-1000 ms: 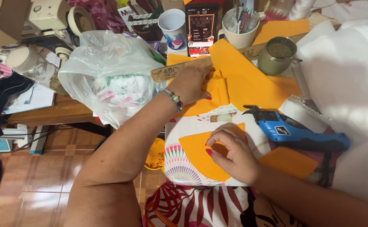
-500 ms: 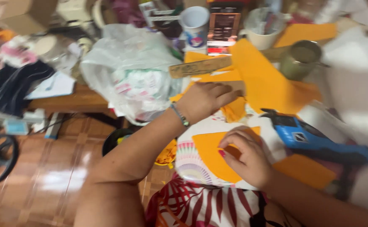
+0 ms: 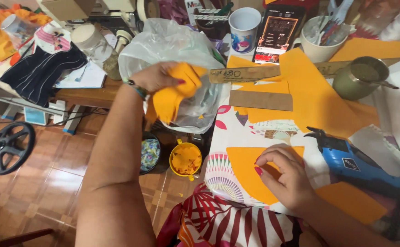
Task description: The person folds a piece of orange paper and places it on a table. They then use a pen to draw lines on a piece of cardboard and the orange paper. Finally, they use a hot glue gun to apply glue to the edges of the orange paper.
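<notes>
Head view shows your left hand (image 3: 161, 75) closed around a bunch of yellow scraps (image 3: 174, 93), fingers pinched together on the felt, held right over the mouth of the clear plastic bag (image 3: 172, 43). That bag sits at the left edge of the patterned board (image 3: 222, 171), and every place below is given from that board.

Your right hand (image 3: 289, 176) rests on the board's near part, fingers bent and slightly apart, fingertips pressing down on a cut yellow piece (image 3: 245, 171). It grips nothing; it only pins the piece flat.

Beyond the board lie the large yellow sheet (image 3: 316, 98), a brown card strip (image 3: 260, 99) and a wooden ruler (image 3: 250, 73). To the board's right lies a blue glue gun (image 3: 360, 164). Farther back stand a white cup (image 3: 245, 23), a phone (image 3: 278, 32), a mug of tools (image 3: 319, 43) and a green metal cup (image 3: 360, 80). Left of the board and down on the floor is a small yellow tub (image 3: 185, 158) with more scraps in it.

By the look of it, the step in hand is clearing offcuts away from the board. The next move would call for your left fingers to spread while the bunch hangs over the bag's opening, so nothing slips past its rim. Your right hand should press steadily so the cut piece does not shift.
</notes>
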